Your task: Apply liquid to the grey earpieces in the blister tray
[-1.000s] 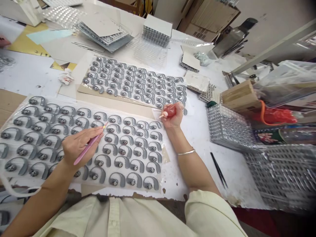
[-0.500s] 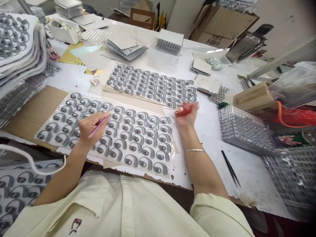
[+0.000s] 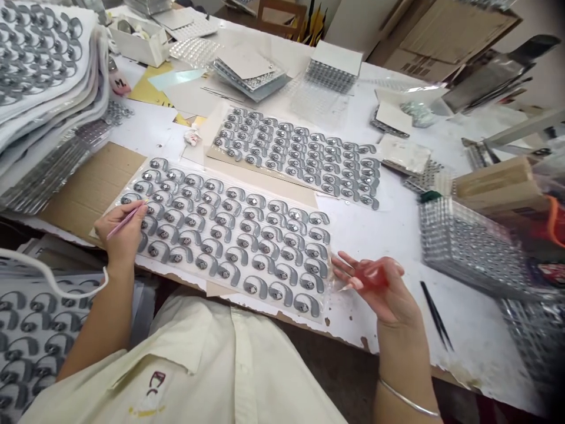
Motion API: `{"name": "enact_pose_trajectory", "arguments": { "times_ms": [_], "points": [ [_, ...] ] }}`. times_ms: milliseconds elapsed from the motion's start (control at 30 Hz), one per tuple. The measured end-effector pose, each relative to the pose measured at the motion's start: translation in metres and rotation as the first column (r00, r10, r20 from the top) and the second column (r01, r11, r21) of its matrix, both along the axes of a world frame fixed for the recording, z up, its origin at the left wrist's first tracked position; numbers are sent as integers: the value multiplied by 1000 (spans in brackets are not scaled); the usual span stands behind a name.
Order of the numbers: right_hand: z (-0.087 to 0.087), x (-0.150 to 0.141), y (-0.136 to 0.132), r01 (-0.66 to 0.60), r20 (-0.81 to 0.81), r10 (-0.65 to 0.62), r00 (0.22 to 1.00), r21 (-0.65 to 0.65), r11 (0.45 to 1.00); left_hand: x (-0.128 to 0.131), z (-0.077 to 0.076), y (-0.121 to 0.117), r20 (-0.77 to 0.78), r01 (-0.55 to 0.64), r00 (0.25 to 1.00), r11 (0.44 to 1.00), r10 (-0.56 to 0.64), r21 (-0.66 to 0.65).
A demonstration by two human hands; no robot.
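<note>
A clear blister sheet of grey hook-shaped parts with metal centres lies in front of me, and a second sheet lies beyond it. My left hand rests at the sheet's left end, pinching a slim pink-handled pick. The pick's pale tip is among the nearest grey parts. My right hand is off the sheet, just past its lower right corner, above the white table. Its fingers are spread around a small red translucent object, partly hidden by them.
A tall stack of sheets stands at the far left, and more sheets lie below the table edge. Black tweezers lie to the right. Beyond them sit a wire rack and cardboard boxes.
The view has swung left. My left hand has moved left along the sheet, and my right hand has moved from the sheet's upper right corner to past its lower right corner, fingers spreading.
</note>
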State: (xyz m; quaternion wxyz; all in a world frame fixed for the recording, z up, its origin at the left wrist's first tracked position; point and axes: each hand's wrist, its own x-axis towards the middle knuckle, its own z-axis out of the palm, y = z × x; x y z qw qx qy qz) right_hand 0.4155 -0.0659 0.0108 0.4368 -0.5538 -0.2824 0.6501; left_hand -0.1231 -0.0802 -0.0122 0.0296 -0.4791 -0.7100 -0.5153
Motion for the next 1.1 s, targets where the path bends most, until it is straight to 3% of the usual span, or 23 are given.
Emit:
{"name": "enact_pose_trajectory", "arguments": {
  "times_ms": [233,333,567,700,800,867,967,1033,1100],
  "points": [
    [0,-12,1,5,25,-5,1000,-5,1000,9,8,-2,136,14,991,995,1,-104],
    [3,-16,-1,4,24,-3,1000,-26,1000,0,2,1,109,4,994,996,5,-89],
    [-3,-29,-5,11,-94,-19,995,-92,996,-31,-17,17,5,-152,988,985,152,-87],
    [-7,-10,1,152,-160,-165,973,-87,984,-28,-11,18,-6,-246,969,969,246,-27],
    [-6,8,11,254,-199,-259,945,-53,966,-8,1,17,-85,-251,963,966,256,69],
    [-3,13,20,242,-257,-245,935,-42,969,16,12,20,-89,-136,985,984,147,119],
    [6,4,37,197,-290,-197,936,-28,980,67,32,28,-45,143,989,974,-138,174],
    [13,-11,48,186,-254,-182,950,-7,983,105,45,34,-7,329,943,925,-334,190],
    [21,-30,58,209,-188,-199,962,36,977,141,56,39,-24,556,828,814,-561,169]
  ]
}}
